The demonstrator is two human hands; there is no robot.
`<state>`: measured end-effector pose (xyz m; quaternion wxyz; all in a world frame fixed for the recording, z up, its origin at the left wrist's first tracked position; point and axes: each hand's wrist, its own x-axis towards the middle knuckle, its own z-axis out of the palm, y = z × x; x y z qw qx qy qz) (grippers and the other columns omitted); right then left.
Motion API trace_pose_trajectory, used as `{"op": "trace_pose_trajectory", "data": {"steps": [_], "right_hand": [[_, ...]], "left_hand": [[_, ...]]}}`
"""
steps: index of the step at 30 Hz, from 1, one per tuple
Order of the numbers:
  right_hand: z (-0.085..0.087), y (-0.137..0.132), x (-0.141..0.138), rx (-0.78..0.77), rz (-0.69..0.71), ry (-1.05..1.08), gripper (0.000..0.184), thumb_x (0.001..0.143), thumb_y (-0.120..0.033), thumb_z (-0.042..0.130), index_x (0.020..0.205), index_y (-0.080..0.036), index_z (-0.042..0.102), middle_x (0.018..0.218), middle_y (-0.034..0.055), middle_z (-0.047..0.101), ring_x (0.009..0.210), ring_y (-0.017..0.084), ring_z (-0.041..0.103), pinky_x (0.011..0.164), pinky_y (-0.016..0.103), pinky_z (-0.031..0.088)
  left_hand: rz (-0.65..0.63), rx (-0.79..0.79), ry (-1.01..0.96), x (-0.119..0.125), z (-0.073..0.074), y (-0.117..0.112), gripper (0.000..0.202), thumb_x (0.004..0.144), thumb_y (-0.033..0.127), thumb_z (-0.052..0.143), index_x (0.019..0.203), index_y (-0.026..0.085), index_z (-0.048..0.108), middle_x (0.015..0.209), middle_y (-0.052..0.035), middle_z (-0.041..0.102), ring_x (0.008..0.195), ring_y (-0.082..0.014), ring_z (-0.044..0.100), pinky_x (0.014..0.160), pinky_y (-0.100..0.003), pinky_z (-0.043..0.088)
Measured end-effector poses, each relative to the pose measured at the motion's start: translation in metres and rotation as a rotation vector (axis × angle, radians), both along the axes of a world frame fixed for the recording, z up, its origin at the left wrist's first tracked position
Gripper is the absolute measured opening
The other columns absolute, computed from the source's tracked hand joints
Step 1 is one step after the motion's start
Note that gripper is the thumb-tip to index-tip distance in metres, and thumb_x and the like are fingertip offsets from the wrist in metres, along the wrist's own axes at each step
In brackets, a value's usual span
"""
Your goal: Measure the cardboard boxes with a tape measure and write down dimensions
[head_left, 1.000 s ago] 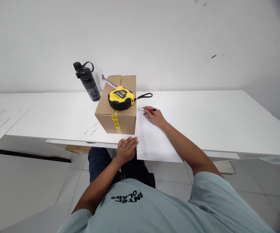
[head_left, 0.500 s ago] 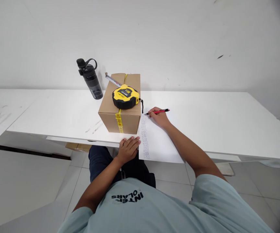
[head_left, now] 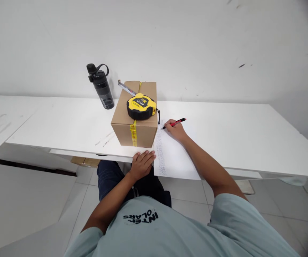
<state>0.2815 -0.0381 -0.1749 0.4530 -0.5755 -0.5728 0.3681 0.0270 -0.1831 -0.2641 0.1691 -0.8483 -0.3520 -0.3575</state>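
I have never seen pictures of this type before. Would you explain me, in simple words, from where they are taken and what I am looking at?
There is no machine here: a person works with two bare hands. All the pictures come from one camera worn on the head, looking forward and down, so you see roughly what that person sees.

On the white table stands a cardboard box. A yellow and black tape measure lies on top, its blade partly out. A dark bottle is to the box's left, nearer the wall.

The right hand holds a red and black pen over a paper sheet, whose small writing is unreadable here. The left hand holds nothing; it rests at the table's front edge.
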Motion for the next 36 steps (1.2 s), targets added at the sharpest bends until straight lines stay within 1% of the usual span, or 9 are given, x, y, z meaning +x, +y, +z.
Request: {"op": "trace_pose_trajectory", "data": {"steps": [8,13,19,25,31,36], "right_hand": [[-0.0036,0.0011,0.0020,-0.001,-0.014,-0.004,0.027,0.074,-0.048,0.065,0.065,-0.023,0.057,0.061,0.0011,0.058,0.064,0.016,0.048,0.061,0.030,0.039],[-0.0041,0.0017,0.0023,-0.004,-0.014,0.003,0.029,0.072,-0.048,0.067,0.064,-0.023,0.055,0.061,0.0003,0.057,0.064,0.016,0.049,0.063,0.031,0.041],[-0.0030,0.0001,0.0007,-0.001,-0.032,0.014,0.028,0.073,-0.049,0.066,0.067,-0.023,0.058,0.061,-0.0004,0.055,0.063,0.016,0.048,0.063,0.032,0.041],[-0.0001,-0.0016,0.0016,0.004,-0.043,0.013,0.023,0.071,-0.044,0.064,0.065,-0.023,0.056,0.059,-0.0018,0.052,0.061,0.014,0.042,0.060,0.031,0.037],[-0.0008,-0.0013,0.0000,-0.010,-0.026,0.019,0.024,0.070,-0.045,0.064,0.064,-0.023,0.057,0.057,-0.0015,0.053,0.059,0.014,0.043,0.059,0.030,0.037],[0.0001,-0.0009,0.0009,-0.005,-0.025,0.024,0.027,0.069,-0.047,0.066,0.065,-0.023,0.055,0.057,-0.0012,0.054,0.059,0.015,0.045,0.058,0.030,0.039]], "left_hand": [[0.005,0.021,0.009,0.0000,0.0011,-0.0015,0.044,0.098,0.019,0.060,0.140,0.029,0.071,0.139,-0.0013,0.077,0.133,-0.0205,0.067,0.126,-0.040,0.027],[0.009,0.010,0.017,-0.0005,-0.0006,-0.0011,0.043,0.098,0.021,0.060,0.140,0.029,0.071,0.140,-0.0009,0.076,0.130,-0.0205,0.068,0.125,-0.040,0.028],[0.009,0.000,0.026,-0.0012,-0.0002,-0.0014,0.046,0.097,0.019,0.060,0.141,0.028,0.070,0.141,-0.0018,0.076,0.132,-0.0213,0.067,0.124,-0.040,0.030],[-0.006,0.013,0.004,-0.0003,0.0068,-0.0030,0.044,0.099,0.019,0.060,0.140,0.026,0.070,0.140,-0.0022,0.076,0.131,-0.0209,0.068,0.124,-0.040,0.029],[0.013,-0.018,0.046,-0.0022,0.0028,-0.0024,0.047,0.097,0.021,0.061,0.143,0.028,0.068,0.142,-0.0015,0.075,0.134,-0.0202,0.067,0.126,-0.039,0.028],[0.007,-0.009,0.039,-0.0037,0.0019,-0.0024,0.047,0.097,0.021,0.061,0.143,0.028,0.068,0.142,-0.0016,0.075,0.133,-0.0202,0.067,0.128,-0.039,0.025]]}}
